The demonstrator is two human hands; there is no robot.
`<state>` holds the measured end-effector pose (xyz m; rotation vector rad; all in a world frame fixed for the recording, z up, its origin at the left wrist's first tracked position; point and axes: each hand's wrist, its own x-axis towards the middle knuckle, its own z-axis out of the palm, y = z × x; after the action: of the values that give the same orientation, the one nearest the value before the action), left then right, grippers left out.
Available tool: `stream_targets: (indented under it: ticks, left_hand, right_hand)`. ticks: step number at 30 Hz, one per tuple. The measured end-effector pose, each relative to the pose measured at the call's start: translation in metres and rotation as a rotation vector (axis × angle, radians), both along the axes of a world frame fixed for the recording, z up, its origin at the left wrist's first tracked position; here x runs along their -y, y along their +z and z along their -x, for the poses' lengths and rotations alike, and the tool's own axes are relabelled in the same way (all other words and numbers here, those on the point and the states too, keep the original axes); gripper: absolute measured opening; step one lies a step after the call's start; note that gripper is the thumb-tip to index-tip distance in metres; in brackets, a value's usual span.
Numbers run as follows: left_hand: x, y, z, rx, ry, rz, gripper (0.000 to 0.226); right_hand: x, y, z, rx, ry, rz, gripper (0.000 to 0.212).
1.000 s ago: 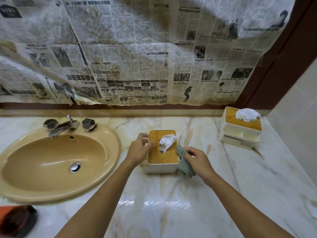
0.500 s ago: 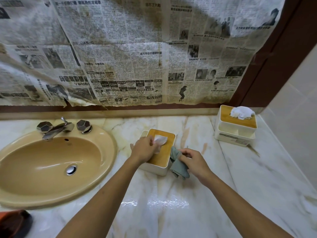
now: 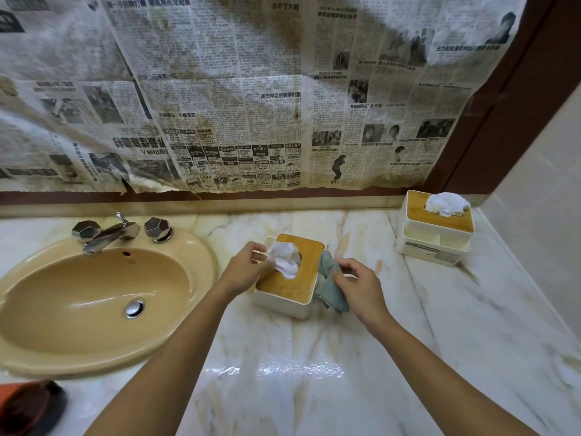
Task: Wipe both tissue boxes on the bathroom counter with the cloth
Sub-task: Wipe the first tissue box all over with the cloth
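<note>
A white tissue box with a wooden lid (image 3: 290, 286) sits mid-counter, turned at an angle, a white tissue (image 3: 284, 258) sticking out of its slot. My left hand (image 3: 246, 269) rests against the box's left side, fingers touching the tissue. My right hand (image 3: 356, 286) holds a grey-green cloth (image 3: 330, 287) pressed to the box's right side. A second, taller tissue box (image 3: 435, 229) with its own tissue stands at the back right corner.
A tan sink (image 3: 94, 297) with a chrome faucet (image 3: 108, 234) fills the left. Newspaper (image 3: 251, 89) covers the mirror behind. The marble counter (image 3: 314, 372) spreads in front. A dark brush-like object (image 3: 28, 407) lies bottom left. A tiled wall (image 3: 540, 184) bounds the right.
The near box has been turned clockwise at an angle. My left hand moved from the box's left edge onto the tissue; the cloth stays at the box's right side.
</note>
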<state>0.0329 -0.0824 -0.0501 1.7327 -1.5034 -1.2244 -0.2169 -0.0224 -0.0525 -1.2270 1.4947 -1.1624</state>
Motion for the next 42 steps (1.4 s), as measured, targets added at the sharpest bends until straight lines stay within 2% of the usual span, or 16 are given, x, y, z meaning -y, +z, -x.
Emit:
stream_targets:
  ticks: [4,8,11,13,15,18,21,24,26,30,37,42]
  left_hand:
    - [-0.002,0.007,0.001,-0.014,0.009,0.042,0.031]
    - [-0.006,0.006,0.006,0.072,-0.026,0.148,0.032]
    - [-0.009,0.004,0.012,0.113,-0.026,0.190,0.050]
    - [-0.011,0.003,0.015,0.136,-0.037,0.173,0.068]
    - [-0.013,0.003,0.016,0.173,-0.088,0.153,0.078]
    - [-0.014,0.003,0.017,0.296,-0.202,0.210,0.076]
    - [-0.014,-0.002,0.015,0.383,-0.274,0.327,0.064]
    - [-0.013,-0.011,0.014,0.405,-0.334,0.441,0.039]
    - [-0.013,-0.013,0.016,0.380,-0.300,0.462,0.035]
    - [-0.011,-0.008,0.015,0.225,-0.014,0.371,0.021]
    - [-0.009,-0.012,-0.009,0.511,0.085,0.249,0.009]
    - [-0.010,-0.008,-0.006,0.256,0.070,0.248,0.017]
  right_hand:
    - [-0.004,0.001,-0.004,-0.133,0.010,0.131,0.023]
    - [-0.013,-0.017,-0.012,-0.511,0.200,0.424,0.028]
    - [-0.020,-0.031,-0.018,-0.712,0.313,0.508,0.028]
    - [-0.019,-0.031,-0.018,-0.642,0.270,0.471,0.026]
    - [-0.016,-0.024,-0.017,-0.409,0.153,0.331,0.022]
    - [-0.012,-0.014,-0.016,-0.016,-0.032,0.095,0.014]
    - [-0.009,-0.011,-0.010,0.141,-0.149,0.032,0.012]
    - [-0.008,-0.011,-0.005,0.172,-0.175,0.022,0.012]
    - [-0.008,-0.010,-0.003,0.164,-0.174,0.022,0.013]
    - [-0.006,-0.010,-0.003,0.083,-0.141,0.046,0.010]
    - [-0.003,-0.009,-0.010,-0.003,-0.039,0.050,0.013]
    - [-0.005,-0.007,-0.013,-0.074,-0.014,0.101,0.017]
